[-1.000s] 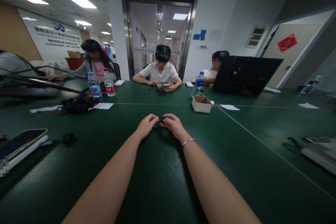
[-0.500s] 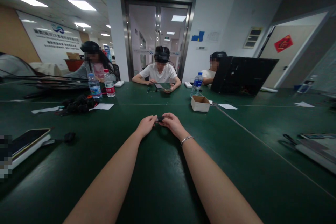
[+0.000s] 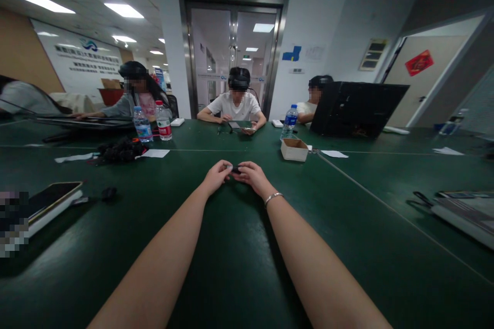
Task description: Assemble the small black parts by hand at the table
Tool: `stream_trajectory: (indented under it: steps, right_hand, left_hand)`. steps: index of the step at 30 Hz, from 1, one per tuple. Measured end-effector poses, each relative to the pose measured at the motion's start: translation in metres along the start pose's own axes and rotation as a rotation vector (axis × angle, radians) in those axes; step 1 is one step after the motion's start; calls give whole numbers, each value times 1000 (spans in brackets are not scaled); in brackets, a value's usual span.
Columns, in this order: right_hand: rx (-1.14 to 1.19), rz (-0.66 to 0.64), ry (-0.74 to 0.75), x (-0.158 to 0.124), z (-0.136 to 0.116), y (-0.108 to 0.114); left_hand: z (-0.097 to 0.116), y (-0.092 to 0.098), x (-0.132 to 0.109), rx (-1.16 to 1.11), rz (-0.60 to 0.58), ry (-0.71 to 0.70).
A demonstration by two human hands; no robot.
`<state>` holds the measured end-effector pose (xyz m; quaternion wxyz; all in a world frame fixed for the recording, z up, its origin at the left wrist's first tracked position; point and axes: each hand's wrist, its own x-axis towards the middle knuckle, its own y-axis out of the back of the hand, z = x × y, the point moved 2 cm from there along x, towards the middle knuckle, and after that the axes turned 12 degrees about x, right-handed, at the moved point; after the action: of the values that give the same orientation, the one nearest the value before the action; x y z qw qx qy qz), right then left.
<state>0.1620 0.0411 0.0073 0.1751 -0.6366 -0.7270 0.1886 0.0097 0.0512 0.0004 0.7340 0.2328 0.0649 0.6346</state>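
Over the green table (image 3: 239, 247), both of my hands meet at one small dark object (image 3: 235, 169), black with a paler left end. Its exact kind is too small to make out. My left hand (image 3: 216, 177) pinches the paler end between thumb and fingers. The black end sits in the closed fingertips of my right hand (image 3: 253, 177), whose wrist wears a silver bracelet (image 3: 274, 198). My fingers hide parts of the object.
Beyond my hands stand a small open box (image 3: 294, 151) and several plastic bottles (image 3: 142, 126). A black cable bundle (image 3: 121, 151) and a phone (image 3: 54, 199) lie left. A black computer case (image 3: 357, 110) is far right. Across the table, a person (image 3: 235, 105) holds a tablet (image 3: 241, 127).
My hands appear slightly higher in the view, still gripping the small dark object. The whole scene has shifted a little to the right at the left side.
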Motion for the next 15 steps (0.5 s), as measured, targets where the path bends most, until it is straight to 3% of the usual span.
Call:
stream_trajectory:
  steps: [10, 15]
  right_hand:
    - [-93, -40, 17, -1, 0, -2]
    - [-35, -18, 14, 1, 0, 1]
  left_hand:
    - [-5, 4, 2, 183, 98, 109]
    - [-2, 3, 2, 20, 120, 47]
